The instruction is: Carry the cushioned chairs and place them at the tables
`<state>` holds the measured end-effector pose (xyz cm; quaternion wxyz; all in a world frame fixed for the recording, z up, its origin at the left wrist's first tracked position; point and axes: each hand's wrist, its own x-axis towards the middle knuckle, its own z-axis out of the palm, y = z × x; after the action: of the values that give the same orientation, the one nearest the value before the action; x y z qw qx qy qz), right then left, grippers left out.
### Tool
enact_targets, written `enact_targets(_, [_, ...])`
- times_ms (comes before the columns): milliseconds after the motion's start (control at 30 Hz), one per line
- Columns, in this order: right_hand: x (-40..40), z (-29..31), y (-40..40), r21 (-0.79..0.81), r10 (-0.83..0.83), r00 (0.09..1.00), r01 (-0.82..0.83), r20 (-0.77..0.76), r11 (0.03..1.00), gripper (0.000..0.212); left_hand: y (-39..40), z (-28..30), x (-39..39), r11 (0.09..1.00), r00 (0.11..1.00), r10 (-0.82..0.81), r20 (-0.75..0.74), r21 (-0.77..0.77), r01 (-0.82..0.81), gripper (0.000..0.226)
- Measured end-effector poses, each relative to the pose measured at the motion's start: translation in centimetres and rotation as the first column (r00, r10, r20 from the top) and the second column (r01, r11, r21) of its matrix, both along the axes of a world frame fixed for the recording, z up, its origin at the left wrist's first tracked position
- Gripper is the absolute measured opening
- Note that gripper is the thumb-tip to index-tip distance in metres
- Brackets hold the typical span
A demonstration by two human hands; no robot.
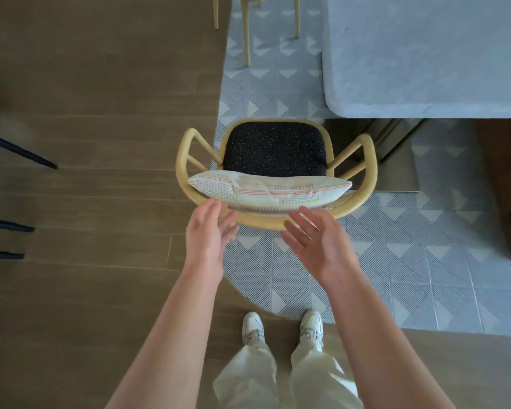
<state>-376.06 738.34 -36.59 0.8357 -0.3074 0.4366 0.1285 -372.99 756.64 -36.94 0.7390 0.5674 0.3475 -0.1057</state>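
A light wooden armchair [369, 160] with a black speckled seat pad [275, 149] stands on the floor just in front of me, facing the grey marble table [425, 54]. A pale patterned cushion [269, 191] leans against its curved backrest. My left hand [208, 234] hovers at the back rail's left part, fingers apart, holding nothing. My right hand [313, 237] is just behind the rail's right part, palm up and open. Neither hand grips the chair.
The legs of a second wooden chair [245, 31] show at the top, beyond the table's corner. Dark metal legs [18, 152] jut in from the left edge. A brown cabinet [505, 187] stands at the right. Patterned tiles meet wood flooring under my feet.
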Motion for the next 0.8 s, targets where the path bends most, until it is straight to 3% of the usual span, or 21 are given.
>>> enact_targets(100, [-0.2, 3.6, -2.3, -0.182, 0.092, 0.987, -0.067, 0.135, 0.981, 0.032, -2.0, 4.6, -0.2, 1.0, 0.995, -0.02, 0.099, -0.012, 0.021, 0.027])
enact_targets(200, [-0.8, 7.9, -4.7, -0.454, 0.244, 0.938, -0.111, 0.247, 0.884, 0.03, -4.9, 9.3, -0.9, 0.991, 0.965, -0.128, 0.227, 0.063, 0.117, 0.03])
enact_targets(267, [-1.8, 10.5, -6.3, -0.554, 0.309, 0.894, -0.086, 0.324, 0.828, 0.032, -7.1, 12.5, -1.8, 0.977, 0.926, -0.207, 0.317, 0.119, 0.177, 0.038])
enact_targets(367, [-3.4, 13.4, -8.8, -0.601, 0.354, 0.847, -0.052, 0.397, 0.797, 0.051, -10.3, 16.9, -3.5, 0.955, 0.863, -0.295, 0.41, 0.148, 0.256, 0.055])
enact_targets(500, [-5.6, 16.2, -12.3, -0.618, 0.373, 0.812, -0.02, 0.448, 0.786, 0.065, -14.4, 20.9, -5.8, 0.92, 0.785, -0.389, 0.483, 0.165, 0.355, 0.063])
enact_targets(800, [-10.2, 21.6, -20.9, -0.659, 0.238, 0.822, 0.206, 0.518, 0.724, 0.054, -24.1, 25.3, -9.5, 0.846, 0.666, -0.494, 0.559, 0.13, 0.518, 0.055])
